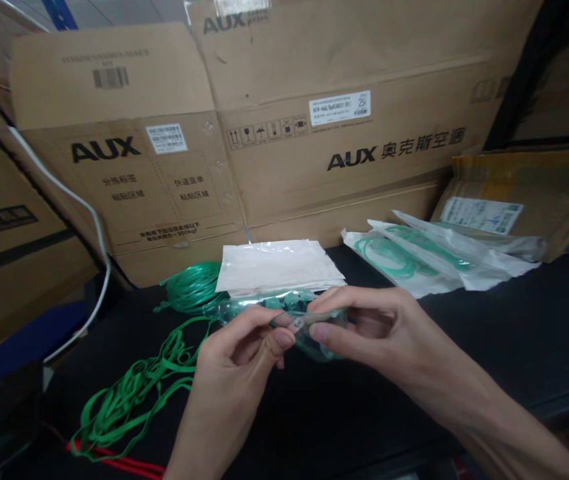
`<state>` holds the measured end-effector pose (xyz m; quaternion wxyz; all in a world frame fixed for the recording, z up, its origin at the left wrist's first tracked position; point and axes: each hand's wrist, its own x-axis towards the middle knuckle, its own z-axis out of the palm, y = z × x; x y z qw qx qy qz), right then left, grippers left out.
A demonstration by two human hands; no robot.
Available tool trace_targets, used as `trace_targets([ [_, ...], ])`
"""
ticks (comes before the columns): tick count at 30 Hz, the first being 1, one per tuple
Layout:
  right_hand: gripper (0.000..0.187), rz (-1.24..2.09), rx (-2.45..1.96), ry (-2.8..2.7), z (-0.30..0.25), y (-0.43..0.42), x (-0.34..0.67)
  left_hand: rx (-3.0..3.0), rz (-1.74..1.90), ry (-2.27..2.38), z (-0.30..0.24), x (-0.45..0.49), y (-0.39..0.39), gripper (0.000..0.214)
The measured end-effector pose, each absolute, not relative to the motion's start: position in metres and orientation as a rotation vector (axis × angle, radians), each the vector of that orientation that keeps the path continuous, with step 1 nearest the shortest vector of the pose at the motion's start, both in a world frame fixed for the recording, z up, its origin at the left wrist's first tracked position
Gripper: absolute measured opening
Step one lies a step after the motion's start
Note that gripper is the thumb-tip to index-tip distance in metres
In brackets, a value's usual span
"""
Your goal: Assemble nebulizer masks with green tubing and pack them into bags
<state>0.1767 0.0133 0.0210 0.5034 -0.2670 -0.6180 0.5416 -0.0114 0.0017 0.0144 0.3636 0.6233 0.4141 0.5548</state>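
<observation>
A clear green plastic oxygen mask [320, 350] is held up over the black table. My right hand [379, 327] is closed on its edge, thumb and forefinger pressed together. From the other side my left hand [244, 353] pinches the mask's rim, close to a small pale tab [296, 324] between the two thumbs. My fingers cover much of the mask. Behind it lies a clear green plastic part [259, 303], which my hands partly hide. Beside that is a coil of green tubing [197, 287].
White sheets or pouches [279, 265] are stacked behind my hands. Several white pouches with green tubing [399, 257] lie at right, by a brown parcel [509, 200]. Green elastic straps [139, 393] and red cords [124, 461] lie at left. Large cardboard boxes [284, 173] wall off the back.
</observation>
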Motion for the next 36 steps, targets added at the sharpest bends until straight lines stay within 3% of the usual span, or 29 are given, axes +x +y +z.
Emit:
trace_targets([
  [3,0.006,1.308,-0.662,-1.546,0.02,0.015,0.181,1.662,1.416,1.042,0.015,-0.013,-0.001,0.018],
  [13,0.015,1.557,-0.632,-1.518,0.025,0.015,0.185,1.928,1.291,1.069,0.017,-0.019,-0.008,0.017],
  [19,0.014,1.485,-0.657,-1.528,0.023,0.015,0.178,2.244,1.252,1.099,0.019,-0.022,-0.009,0.014],
  [22,0.011,1.504,-0.563,-1.471,0.021,0.015,0.178,2.168,1.369,1.016,0.019,-0.023,-0.006,0.004],
  [25,0.009,1.559,-0.479,-1.397,0.019,0.015,0.178,2.019,1.403,0.924,0.017,-0.025,-0.002,0.02],
  [30,0.009,1.687,-0.343,-1.276,0.016,0.016,0.176,1.978,1.375,0.82,0.016,-0.029,-0.001,0.004],
  [36,0.016,1.674,-0.343,-1.337,0.015,0.018,0.172,2.058,1.391,0.842,0.022,-0.031,-0.002,0.01],
])
